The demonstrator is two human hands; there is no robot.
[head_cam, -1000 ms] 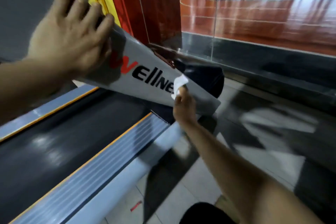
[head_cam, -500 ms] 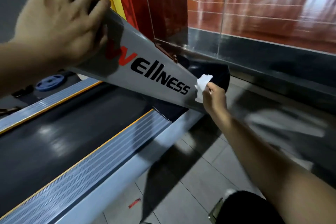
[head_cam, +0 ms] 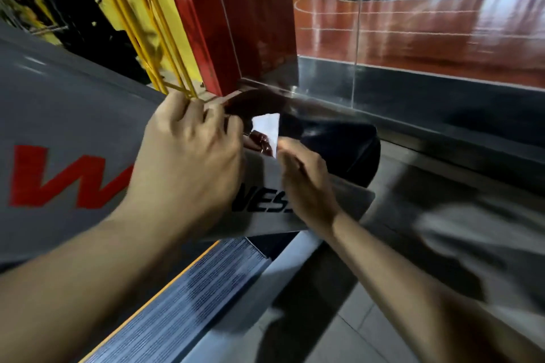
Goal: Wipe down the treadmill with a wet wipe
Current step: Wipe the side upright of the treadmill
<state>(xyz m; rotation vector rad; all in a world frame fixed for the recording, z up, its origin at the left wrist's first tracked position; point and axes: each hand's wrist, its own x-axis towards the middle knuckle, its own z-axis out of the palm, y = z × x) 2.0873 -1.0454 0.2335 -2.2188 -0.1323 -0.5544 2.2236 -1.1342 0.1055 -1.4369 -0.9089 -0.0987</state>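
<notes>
mid-wipe at the lower end of the grey slanted treadmill upright panel with red and black lettering (head_cam: pixel 73 132).
our right hand (head_cam: pixel 303 180) pinches the small white wet wipe (head_cam: pixel 267 127), which sticks up above its fingertips at the panel's top edge. our left hand (head_cam: pixel 188 162) curls over that edge beside it (grip blurred). next we likely drag the wipe along the edge.

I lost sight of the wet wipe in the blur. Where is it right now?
In the head view the wet wipe sits just above centre, pinched by the right hand, beside the left hand, above the grey treadmill upright.
</notes>
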